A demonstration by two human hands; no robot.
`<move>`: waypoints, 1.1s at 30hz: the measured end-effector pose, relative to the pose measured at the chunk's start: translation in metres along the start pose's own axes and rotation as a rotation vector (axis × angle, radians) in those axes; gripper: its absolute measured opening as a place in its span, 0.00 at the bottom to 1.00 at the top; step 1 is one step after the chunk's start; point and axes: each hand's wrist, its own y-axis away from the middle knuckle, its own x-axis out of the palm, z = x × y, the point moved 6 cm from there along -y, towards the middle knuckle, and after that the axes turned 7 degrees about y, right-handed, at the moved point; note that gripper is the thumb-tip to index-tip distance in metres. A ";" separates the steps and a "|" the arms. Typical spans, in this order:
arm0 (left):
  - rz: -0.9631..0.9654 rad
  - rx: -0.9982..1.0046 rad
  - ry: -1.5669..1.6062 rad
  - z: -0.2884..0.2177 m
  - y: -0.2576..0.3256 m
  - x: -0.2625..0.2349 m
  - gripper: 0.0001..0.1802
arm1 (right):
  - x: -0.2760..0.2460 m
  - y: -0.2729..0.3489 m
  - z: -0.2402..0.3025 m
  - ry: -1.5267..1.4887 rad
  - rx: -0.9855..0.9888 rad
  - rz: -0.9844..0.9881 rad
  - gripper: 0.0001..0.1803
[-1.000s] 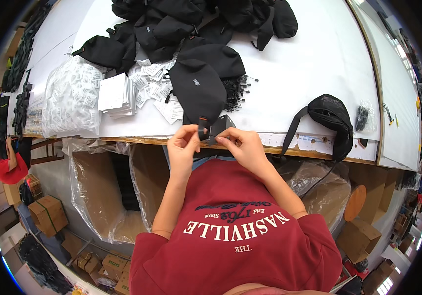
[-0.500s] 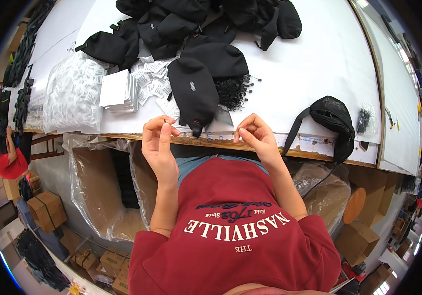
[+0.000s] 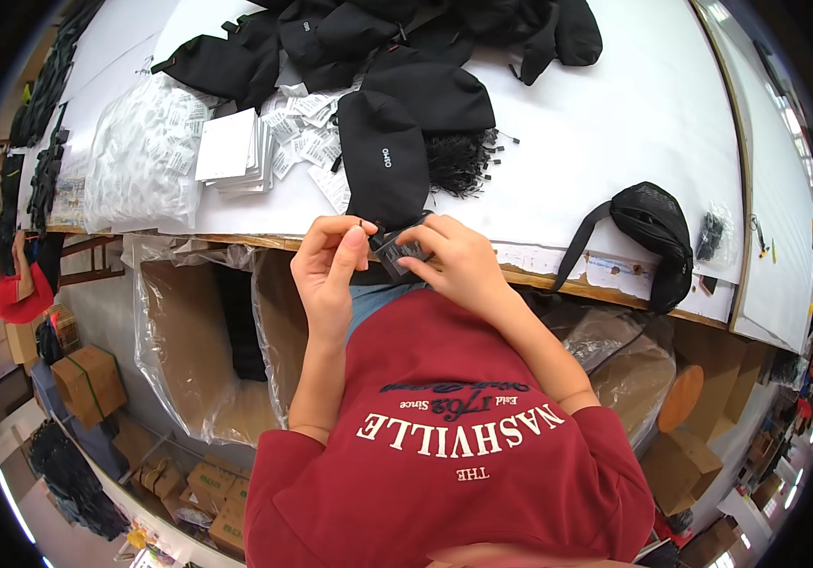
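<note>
Currently; left fingers (image 3: 348, 253) pinched (on what, unclear); right fingers (image 3: 428, 239) pinching dark tag (image 3: 401, 253); black pouch (image 3: 385, 166) beyond

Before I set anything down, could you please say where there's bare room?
On the table, the widest bare patch lies between the black cords, piled black pouches and black strapped bag. Left of the nearest pouch, a card stack and plastic bag crowd it.

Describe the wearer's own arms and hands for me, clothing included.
The left hand and right hand are ungloved, with no ring, watch or bracelet to be seen. Both forearms are bare, without visible markings. The short sleeves are plain dark red, matching the shirt, which carries white and dark lettering on its front.
</note>
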 end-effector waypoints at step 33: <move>0.129 -0.072 -0.363 0.038 -0.002 0.008 0.07 | 0.008 0.006 -0.019 -1.225 0.555 0.007 0.05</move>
